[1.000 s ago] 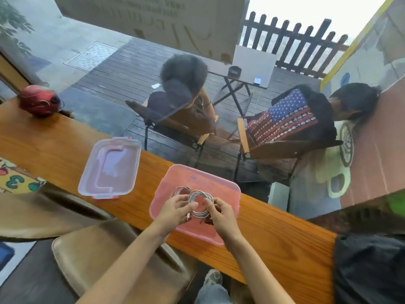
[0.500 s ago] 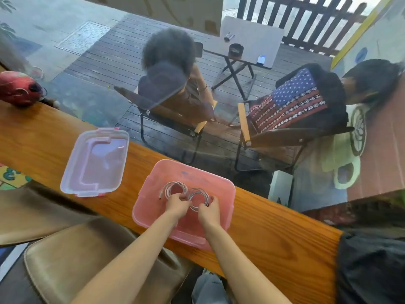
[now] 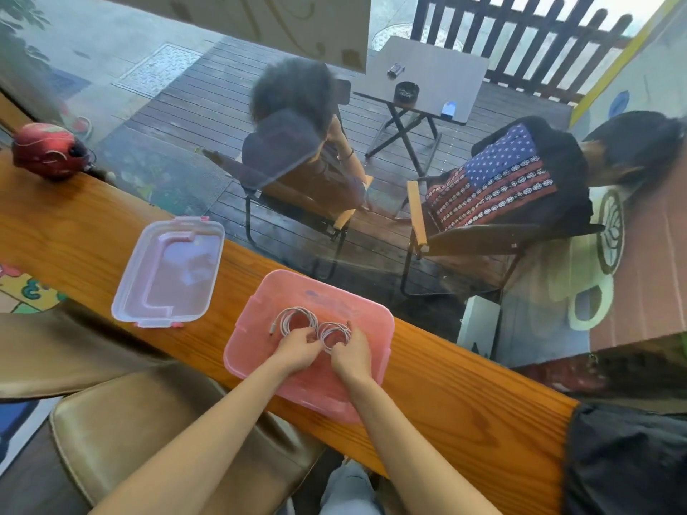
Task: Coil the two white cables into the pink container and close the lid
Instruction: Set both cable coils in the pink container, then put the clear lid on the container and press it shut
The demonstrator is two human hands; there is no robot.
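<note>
Both hands are down inside the pink container [image 3: 260, 351], which sits on the near edge of the wooden counter [image 3: 464, 384]. The left hand [image 3: 297, 351] rests on the near side of the left coil [image 3: 295, 321], fingers curled down onto the loops; whether they pinch the cable or only press it flat is hard to tell from here. The right hand [image 3: 351, 353] does the same on the right coil [image 3: 334, 334], fingertips bent over its near edge. The two white coils lie side by side, touching, in the far half of the box, and a connector end pokes out at the left of the left coil. Pinning them down makes sense: springy cable wants to unwind, so the hands look to be settling the loops until they lie flat below the rim. The clear lid [image 3: 169, 271] waits upside-up on the counter to the far left, apart from the box, within easy reach of the left hand. Coiling looks all but done; fetching and snapping that lid on is what remains.
</note>
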